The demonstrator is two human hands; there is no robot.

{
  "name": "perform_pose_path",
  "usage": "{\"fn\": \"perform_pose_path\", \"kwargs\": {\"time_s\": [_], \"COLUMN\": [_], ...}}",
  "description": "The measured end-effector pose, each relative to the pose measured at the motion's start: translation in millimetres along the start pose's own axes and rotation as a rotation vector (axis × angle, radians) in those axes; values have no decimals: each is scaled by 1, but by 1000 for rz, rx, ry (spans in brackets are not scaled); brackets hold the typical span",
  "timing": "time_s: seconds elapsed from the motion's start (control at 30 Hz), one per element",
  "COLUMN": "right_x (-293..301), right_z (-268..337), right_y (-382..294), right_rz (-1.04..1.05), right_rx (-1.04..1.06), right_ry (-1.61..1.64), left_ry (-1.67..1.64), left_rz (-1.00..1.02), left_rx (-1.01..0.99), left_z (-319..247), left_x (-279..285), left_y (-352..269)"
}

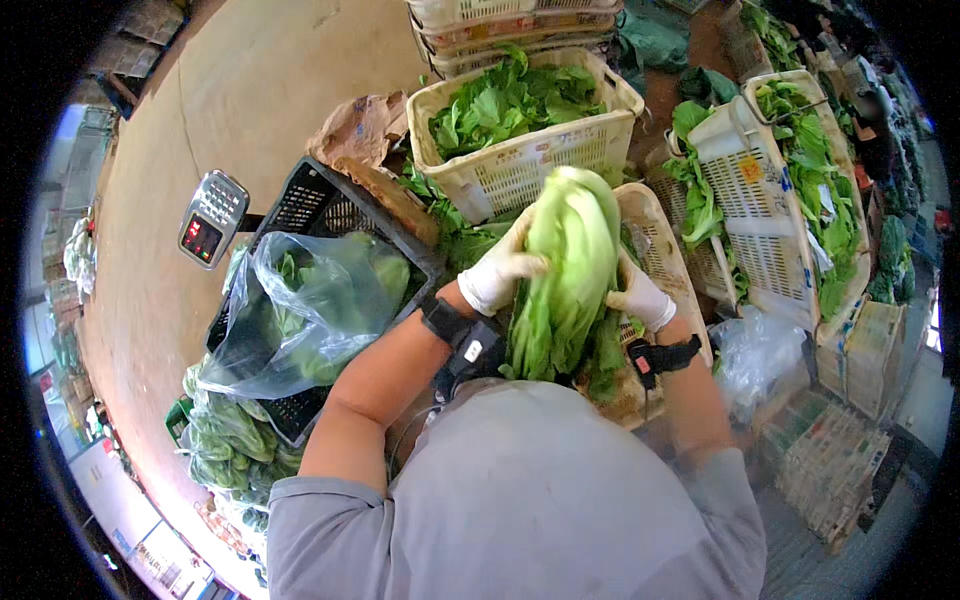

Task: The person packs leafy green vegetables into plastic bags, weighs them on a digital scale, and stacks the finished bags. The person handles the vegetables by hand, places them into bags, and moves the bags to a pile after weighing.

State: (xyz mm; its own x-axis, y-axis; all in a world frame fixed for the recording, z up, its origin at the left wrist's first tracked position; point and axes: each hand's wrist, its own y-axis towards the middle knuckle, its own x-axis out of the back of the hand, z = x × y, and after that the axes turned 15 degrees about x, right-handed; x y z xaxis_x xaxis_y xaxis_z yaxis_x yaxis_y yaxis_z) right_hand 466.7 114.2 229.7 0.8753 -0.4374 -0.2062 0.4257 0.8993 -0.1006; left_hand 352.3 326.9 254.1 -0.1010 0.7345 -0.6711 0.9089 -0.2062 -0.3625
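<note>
Both my hands wear white gloves. My left hand (501, 264) grips the left side of a large head of leafy green mustard or similar cabbage (574, 262), its pale stem end up and its leaves hanging down. On the other side my right hand (643, 294) holds the same head, thumb against the leaves; some of its fingers are hidden behind. The head is slightly blurred. To the left, a clear plastic bag (330, 300) with leafy greens inside lies in a black plastic crate (367, 206).
A digital scale display (214, 217) stands beyond the black crate. Ahead is a cream plastic crate (525, 169) of leaves, with stacked crates (517, 30) behind. More cream crates (757, 202) with greens stand at right, near a crumpled clear bag (757, 356). Bagged greens (232, 442) sit lower left.
</note>
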Motion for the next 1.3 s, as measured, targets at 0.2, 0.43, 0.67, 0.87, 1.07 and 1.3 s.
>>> {"fn": "perform_pose_path", "kwargs": {"time_s": [0.2, 0.43, 0.67, 0.87, 1.07, 1.3], "right_x": [-6, -28, -62, -131, -209, -359], "right_z": [-9, 14, 77, 32, 15, -23], "right_y": [-16, -15, -11, 43, 90, 149], "right_rz": [-193, -335, 36, 172, 87, 376], "right_rx": [-122, 27, 150, 82, 69, -99], "right_ry": [154, -12, 169, 319, 322, 441], "left_ry": [-423, 301, 276, 1064, 180, -129], "left_rz": [29, -130, -333, -785, -1625, -1417], "left_rx": [131, -124, -340, -459, -1039, -568], "left_z": [26, 68, 15, -29, 2, 41], "left_x": [4, 4, -54, -70, 34, 198], "left_y": [7, -25, -122, -231, -350, -427]}}
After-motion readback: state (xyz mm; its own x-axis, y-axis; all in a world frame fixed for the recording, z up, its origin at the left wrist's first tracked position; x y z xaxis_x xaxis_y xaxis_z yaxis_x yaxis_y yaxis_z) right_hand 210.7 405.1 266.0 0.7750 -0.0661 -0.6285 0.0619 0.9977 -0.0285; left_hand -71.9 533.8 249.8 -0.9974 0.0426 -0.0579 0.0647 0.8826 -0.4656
